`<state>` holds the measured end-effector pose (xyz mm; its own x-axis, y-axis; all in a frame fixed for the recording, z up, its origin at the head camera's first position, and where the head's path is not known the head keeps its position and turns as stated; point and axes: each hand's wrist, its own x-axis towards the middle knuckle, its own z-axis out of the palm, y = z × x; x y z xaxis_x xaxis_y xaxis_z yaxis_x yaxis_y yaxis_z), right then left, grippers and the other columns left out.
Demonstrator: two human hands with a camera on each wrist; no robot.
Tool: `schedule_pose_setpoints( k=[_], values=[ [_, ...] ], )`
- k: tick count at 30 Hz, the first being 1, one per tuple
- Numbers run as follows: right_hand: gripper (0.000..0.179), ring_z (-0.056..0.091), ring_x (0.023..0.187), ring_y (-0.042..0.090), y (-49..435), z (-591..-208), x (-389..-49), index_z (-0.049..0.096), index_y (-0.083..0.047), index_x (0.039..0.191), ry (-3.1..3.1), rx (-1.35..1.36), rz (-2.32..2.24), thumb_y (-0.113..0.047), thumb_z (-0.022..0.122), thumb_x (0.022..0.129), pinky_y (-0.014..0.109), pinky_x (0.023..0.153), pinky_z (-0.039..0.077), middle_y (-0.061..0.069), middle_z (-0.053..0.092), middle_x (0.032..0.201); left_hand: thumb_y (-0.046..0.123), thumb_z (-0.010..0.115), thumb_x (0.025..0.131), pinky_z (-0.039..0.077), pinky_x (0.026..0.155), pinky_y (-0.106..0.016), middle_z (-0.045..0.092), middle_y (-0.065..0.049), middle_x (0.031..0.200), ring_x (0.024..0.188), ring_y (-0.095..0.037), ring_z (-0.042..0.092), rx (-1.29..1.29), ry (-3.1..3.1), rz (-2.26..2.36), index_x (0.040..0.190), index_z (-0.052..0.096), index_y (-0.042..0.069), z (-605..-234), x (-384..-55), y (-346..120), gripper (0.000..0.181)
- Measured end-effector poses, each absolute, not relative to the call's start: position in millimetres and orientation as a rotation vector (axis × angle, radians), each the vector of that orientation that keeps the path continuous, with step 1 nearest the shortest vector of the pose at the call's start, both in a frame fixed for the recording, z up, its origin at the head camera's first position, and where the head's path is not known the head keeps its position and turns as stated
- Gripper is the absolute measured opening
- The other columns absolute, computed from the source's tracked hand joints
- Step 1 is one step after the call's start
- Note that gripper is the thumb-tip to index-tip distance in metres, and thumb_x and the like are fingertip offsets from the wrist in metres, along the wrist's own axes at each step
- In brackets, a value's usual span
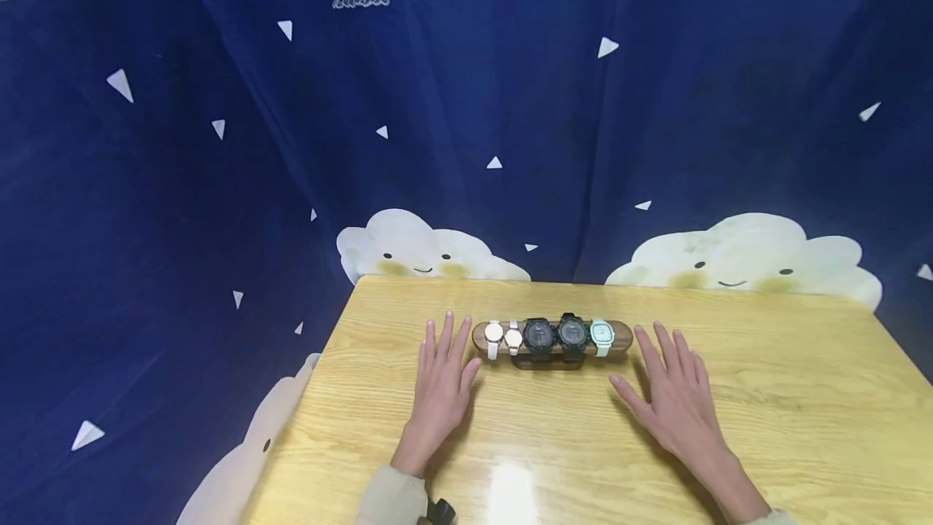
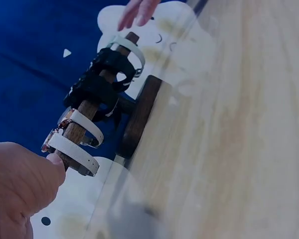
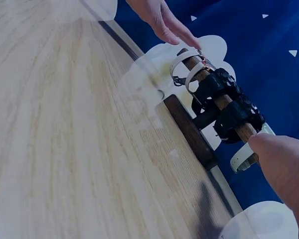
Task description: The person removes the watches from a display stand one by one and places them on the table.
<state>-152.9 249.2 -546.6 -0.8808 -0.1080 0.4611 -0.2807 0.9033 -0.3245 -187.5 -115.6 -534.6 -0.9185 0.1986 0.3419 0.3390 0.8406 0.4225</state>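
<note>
A dark wooden watch stand (image 1: 624, 337) on a short base (image 2: 141, 119) carries several watches in a row. Two with white straps are at the left, a larger white-strapped watch (image 1: 494, 332) and a smaller one (image 1: 513, 339). Beside them are two black watches, one chunky black watch (image 1: 539, 335) and another black watch (image 1: 573, 332). A mint-green watch (image 1: 602, 334) is at the right. My left hand (image 1: 441, 387), fingers straight, is just left of the stand. My right hand (image 1: 679, 397) spreads its fingers off the right end. Both hands hold nothing; contact with the stand cannot be made out.
The stand is on a light wooden table (image 1: 794, 395), towards its far edge. Behind the table hangs a dark blue curtain (image 1: 466, 87) with white triangles and smiling clouds. A black object (image 1: 440, 511) is at the left sleeve cuff.
</note>
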Motion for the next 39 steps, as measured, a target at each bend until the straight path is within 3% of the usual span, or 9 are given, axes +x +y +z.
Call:
schedule_pose_setpoints(
  k=[6,11,16,20,26,39],
  values=[
    [0.078,0.035,0.136,0.054,248,-550,-161,0.042,-0.006,0.157,-2.535,0.318,0.641,-0.04,0.074,0.094,0.074,0.106,0.028,0.03,0.041,0.15,0.031,0.054,0.108,0.022,0.124,-0.063,0.014,-0.015,0.173,0.159,-0.04,0.01,-0.479,-2.699,-0.902,0.168,0.022,0.019,-536,-199,-114,0.068],
    [0.062,0.046,0.107,0.043,247,-553,-172,0.058,0.0,0.143,-2.392,0.388,0.678,-0.027,0.075,0.09,0.056,0.087,0.034,0.022,0.055,0.116,0.024,0.058,0.106,0.029,0.124,-0.052,0.032,-0.018,0.167,0.155,-0.036,0.029,-0.584,-2.69,-1.041,0.163,0.033,0.007,-533,-211,-113,0.065],
    [0.058,0.043,0.089,0.029,245,-555,-183,0.065,0.002,0.135,-2.286,0.473,0.706,-0.024,0.077,0.085,0.037,0.077,0.028,0.012,0.057,0.097,0.018,0.068,0.099,0.038,0.12,-0.044,0.051,-0.022,0.154,0.144,-0.037,0.049,-0.665,-2.673,-1.081,0.152,0.049,-0.001,-527,-223,-114,0.06],
    [0.057,0.038,0.085,0.021,242,-552,-189,0.068,0.0,0.133,-2.26,0.497,0.735,-0.022,0.08,0.081,0.032,0.076,0.025,0.003,0.056,0.091,0.015,0.071,0.095,0.043,0.118,-0.043,0.058,-0.025,0.146,0.137,-0.039,0.056,-0.741,-2.632,-1.088,0.147,0.054,-0.005,-524,-231,-116,0.058],
    [0.055,0.037,0.084,0.019,238,-549,-197,0.071,0.0,0.127,-2.27,0.522,0.775,-0.02,0.086,0.078,0.034,0.076,0.026,0.003,0.056,0.086,0.012,0.073,0.094,0.046,0.115,-0.042,0.062,-0.023,0.143,0.134,-0.036,0.059,-0.802,-2.68,-1.077,0.145,0.055,-0.005,-517,-240,-118,0.057],
    [0.049,0.04,0.08,0.013,238,-534,-211,0.077,0.002,0.11,-2.283,0.574,0.752,-0.018,0.095,0.069,0.027,0.071,0.031,-0.002,0.055,0.077,0.013,0.076,0.094,0.044,0.118,-0.043,0.06,-0.015,0.148,0.139,-0.03,0.055,-0.729,-2.824,-1.224,0.149,0.056,0.005,-501,-248,-123,0.058]
  ],
)
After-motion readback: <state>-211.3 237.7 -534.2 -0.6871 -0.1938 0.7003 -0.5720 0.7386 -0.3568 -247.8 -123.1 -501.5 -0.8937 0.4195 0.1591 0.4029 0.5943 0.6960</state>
